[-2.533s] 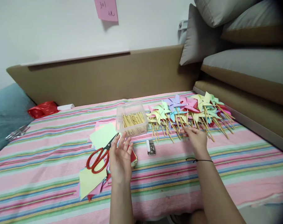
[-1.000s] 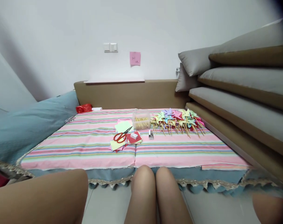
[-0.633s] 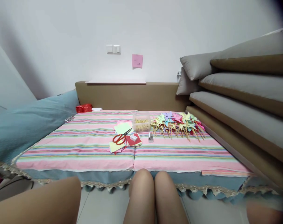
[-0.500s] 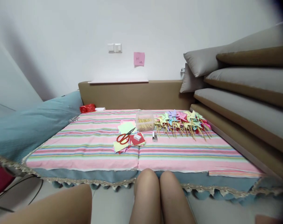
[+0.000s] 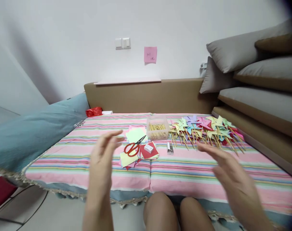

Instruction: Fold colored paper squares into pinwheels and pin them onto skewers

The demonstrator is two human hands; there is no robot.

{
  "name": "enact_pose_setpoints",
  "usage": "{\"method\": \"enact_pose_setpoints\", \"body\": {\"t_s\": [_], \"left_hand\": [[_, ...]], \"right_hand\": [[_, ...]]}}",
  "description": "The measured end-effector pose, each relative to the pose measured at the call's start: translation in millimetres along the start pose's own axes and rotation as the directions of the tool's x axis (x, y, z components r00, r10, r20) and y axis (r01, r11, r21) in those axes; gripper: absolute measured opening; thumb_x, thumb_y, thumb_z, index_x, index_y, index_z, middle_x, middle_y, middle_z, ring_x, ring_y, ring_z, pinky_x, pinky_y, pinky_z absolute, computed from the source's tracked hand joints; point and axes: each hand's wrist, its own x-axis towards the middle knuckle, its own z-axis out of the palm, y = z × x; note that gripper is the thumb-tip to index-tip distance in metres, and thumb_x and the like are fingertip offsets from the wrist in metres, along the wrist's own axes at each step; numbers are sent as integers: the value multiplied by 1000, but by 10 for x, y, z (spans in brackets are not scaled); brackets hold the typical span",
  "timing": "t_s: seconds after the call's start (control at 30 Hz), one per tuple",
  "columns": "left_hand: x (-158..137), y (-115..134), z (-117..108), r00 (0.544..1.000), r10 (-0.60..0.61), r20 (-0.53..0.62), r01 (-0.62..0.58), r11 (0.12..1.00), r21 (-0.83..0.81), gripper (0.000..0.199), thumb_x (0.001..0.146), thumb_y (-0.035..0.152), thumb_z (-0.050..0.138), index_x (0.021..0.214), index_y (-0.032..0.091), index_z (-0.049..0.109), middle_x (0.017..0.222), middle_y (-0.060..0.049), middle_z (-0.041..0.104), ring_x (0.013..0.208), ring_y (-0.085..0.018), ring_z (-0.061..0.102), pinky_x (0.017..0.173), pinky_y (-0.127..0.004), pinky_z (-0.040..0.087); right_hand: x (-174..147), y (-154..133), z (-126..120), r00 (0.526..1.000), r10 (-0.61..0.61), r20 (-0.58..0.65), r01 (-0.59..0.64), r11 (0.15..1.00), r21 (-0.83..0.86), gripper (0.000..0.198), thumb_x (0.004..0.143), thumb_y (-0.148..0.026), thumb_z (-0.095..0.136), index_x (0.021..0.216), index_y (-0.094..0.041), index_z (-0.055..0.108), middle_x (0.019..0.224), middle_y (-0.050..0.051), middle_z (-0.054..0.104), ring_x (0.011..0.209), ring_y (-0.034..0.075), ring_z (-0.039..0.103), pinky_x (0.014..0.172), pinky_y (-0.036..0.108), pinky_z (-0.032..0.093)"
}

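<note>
Both hands are raised over the front of the striped cloth point(image 5: 184, 179), holding nothing. My left hand point(image 5: 104, 155) is nearest the red-handled scissors point(image 5: 133, 149), its fingers stretched out to the right. My right hand point(image 5: 232, 175) is in front of several paper pinwheels on sticks point(image 5: 196, 128), fingers extended and thumb apart. The scissors lie across pale green paper point(image 5: 136, 133) and yellow paper point(image 5: 128, 158). On a red paper stack point(image 5: 146, 153) rests a small white block point(image 5: 149, 148). A clear box point(image 5: 158, 133) holds many thin sticks. In front of it sits a small silver-and-white item point(image 5: 170, 148).
Grey and brown cushions point(image 5: 259, 99) are piled at the right. A teal-covered armrest point(image 5: 47, 118) bounds the left, with a red bag point(image 5: 94, 111) at the back corner. A brown backrest point(image 5: 136, 96) stands along the wall. My knees point(image 5: 160, 208) are at the front edge.
Both hands have come up from the lower edges of view to above the cloth, fingers spread. The camera view has shifted closer. The objects on the cloth keep their places.
</note>
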Motion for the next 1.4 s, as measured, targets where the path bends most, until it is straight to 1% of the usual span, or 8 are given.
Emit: {"method": "enact_pose_setpoints", "body": {"t_s": [0.1, 0.27, 0.57, 0.7, 0.83, 1.13, 1.27, 1.4], "left_hand": [[316, -536, 501, 981, -170, 93, 163, 984, 71, 27, 78, 38, 61, 96, 18, 64, 98, -7, 68, 89, -20, 64, 76, -30, 49], [360, -1548, 940, 922, -379, 76, 309, 842, 443, 20, 80, 28, 55, 96, 17, 61, 105, -9, 69, 88, -20, 66, 74, -29, 49], [594, -1959, 1291, 846, -520, -118, 405, 483, 776, 16, 77, 15, 56, 91, 15, 62, 107, -20, 67, 105, -35, 61, 84, -43, 43], [576, -2022, 1283, 806, -566, -174, 449, 393, 803, 16, 78, 24, 59, 92, 16, 61, 104, -19, 68, 102, -35, 63, 80, -41, 45], [549, -2081, 1286, 805, -561, -193, 464, 393, 794, 18, 74, 24, 65, 90, 18, 60, 104, -15, 69, 100, -32, 63, 79, -39, 45], [557, -2188, 1207, 835, -513, -199, 496, 546, 675, 18, 62, 17, 68, 69, 23, 53, 86, -11, 69, 91, -33, 64, 78, -42, 42], [566, -2172, 1175, 826, -524, -209, 533, 605, 591, 20, 59, 13, 66, 55, 23, 50, 66, -6, 64, 81, -30, 63, 76, -42, 41], [579, -2116, 1034, 820, -545, -175, 561, 703, 437, 18, 60, 24, 68, 53, 22, 51, 57, -1, 58, 69, -23, 61, 70, -35, 44]], "right_hand": [[248, 165, 547, 975, 108, 192, -125, 989, 74, 35, 88, -42, 54, 119, -26, 57, 120, 8, 62, 113, 25, 57, 95, 41, 46], [411, 676, 1351, 947, 140, 288, -171, 982, 85, 31, 85, -34, 55, 111, -19, 60, 113, 10, 65, 107, 24, 60, 93, 39, 46], [616, 1355, 2282, 918, 196, 345, -172, 980, -100, 29, 79, -17, 58, 106, -12, 63, 107, 14, 68, 102, 27, 62, 89, 39, 48], [544, 1416, 2418, 903, 230, 363, -191, 971, -142, 33, 75, -16, 62, 108, -11, 61, 104, 14, 68, 97, 26, 62, 86, 39, 49], [473, 1409, 2464, 901, 210, 380, -155, 973, -169, 31, 75, -21, 65, 104, -12, 63, 101, 14, 67, 100, 29, 59, 86, 41, 47], [521, 1369, 2325, 935, 200, 294, -160, 975, -154, 21, 78, -19, 57, 96, -15, 65, 86, 9, 65, 76, 23, 60, 71, 36, 50], [570, 1349, 2195, 950, 275, 147, -273, 961, -33, 28, 78, -26, 59, 103, -15, 63, 92, 11, 66, 70, 21, 62, 68, 37, 54], [592, 1314, 2123, 918, 381, 110, -393, 910, 129, 33, 76, -29, 62, 106, -15, 62, 103, 14, 65, 77, 22, 67, 71, 38, 57]]}}
